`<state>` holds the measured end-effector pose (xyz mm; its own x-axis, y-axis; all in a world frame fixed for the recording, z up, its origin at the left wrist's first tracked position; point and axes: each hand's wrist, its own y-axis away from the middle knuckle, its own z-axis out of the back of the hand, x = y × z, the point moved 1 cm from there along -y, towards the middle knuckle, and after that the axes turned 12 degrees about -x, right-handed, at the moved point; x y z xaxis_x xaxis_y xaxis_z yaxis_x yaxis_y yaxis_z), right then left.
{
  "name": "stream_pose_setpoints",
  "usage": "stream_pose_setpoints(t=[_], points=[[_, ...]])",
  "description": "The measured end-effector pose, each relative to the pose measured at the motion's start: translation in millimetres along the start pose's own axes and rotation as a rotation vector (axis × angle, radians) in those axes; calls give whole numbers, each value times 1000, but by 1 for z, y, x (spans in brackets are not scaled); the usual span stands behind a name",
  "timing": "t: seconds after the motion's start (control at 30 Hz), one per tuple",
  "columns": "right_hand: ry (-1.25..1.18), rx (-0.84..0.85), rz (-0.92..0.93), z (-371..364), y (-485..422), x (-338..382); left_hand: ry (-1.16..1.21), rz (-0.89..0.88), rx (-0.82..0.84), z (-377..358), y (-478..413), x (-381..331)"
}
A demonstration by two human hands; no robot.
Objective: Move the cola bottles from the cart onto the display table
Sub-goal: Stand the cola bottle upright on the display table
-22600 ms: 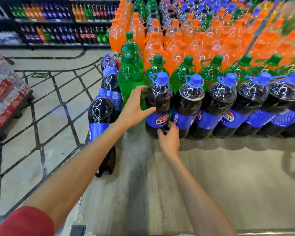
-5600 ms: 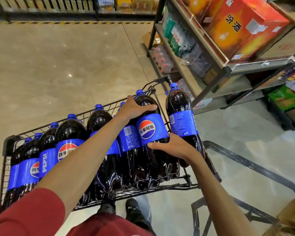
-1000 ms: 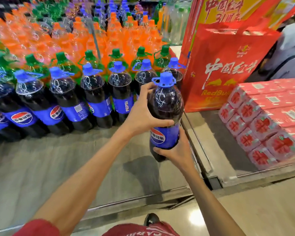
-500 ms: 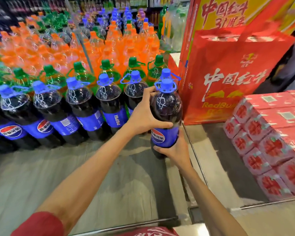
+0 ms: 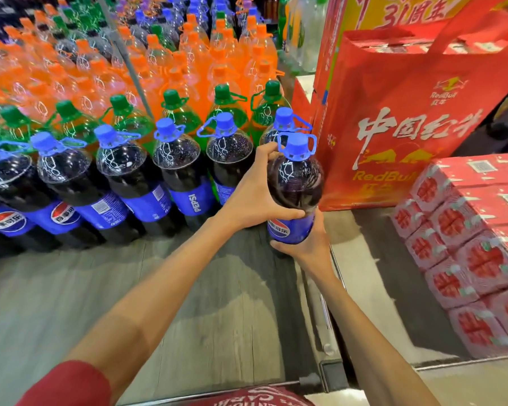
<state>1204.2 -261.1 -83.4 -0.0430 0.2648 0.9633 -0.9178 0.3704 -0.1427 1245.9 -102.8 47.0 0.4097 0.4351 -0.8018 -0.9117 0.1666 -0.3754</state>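
Blue-capped cola bottle (image 5: 295, 186), one, upright at tabletop (image 5: 129, 288) edge; left hand (image 5: 252, 197) fingers curl round its shoulder, right hand (image 5: 308, 247) fingers round its base. Six row bottles (image 5: 176, 159) stand alongside.

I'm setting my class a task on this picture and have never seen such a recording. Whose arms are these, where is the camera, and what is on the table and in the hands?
There is no machine: a person works bare-handed, with a camera on their head looking forward and down, so the arms are their own. The left hand grips the shoulder of a cola bottle; the right hand holds it lower, by the label. It is at the right end of a row of cola bottles on the grey display table, with green bottles and orange bottles behind. To the right are a red bag and stacked red packs. Whether its base touches the table is hidden.
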Motion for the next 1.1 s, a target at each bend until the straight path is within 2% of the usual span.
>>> stream_pose_setpoints(t=[1.1], points=[[-16,88,-43,-3,3,-27,-15,-89,-52,-13,15,26]])
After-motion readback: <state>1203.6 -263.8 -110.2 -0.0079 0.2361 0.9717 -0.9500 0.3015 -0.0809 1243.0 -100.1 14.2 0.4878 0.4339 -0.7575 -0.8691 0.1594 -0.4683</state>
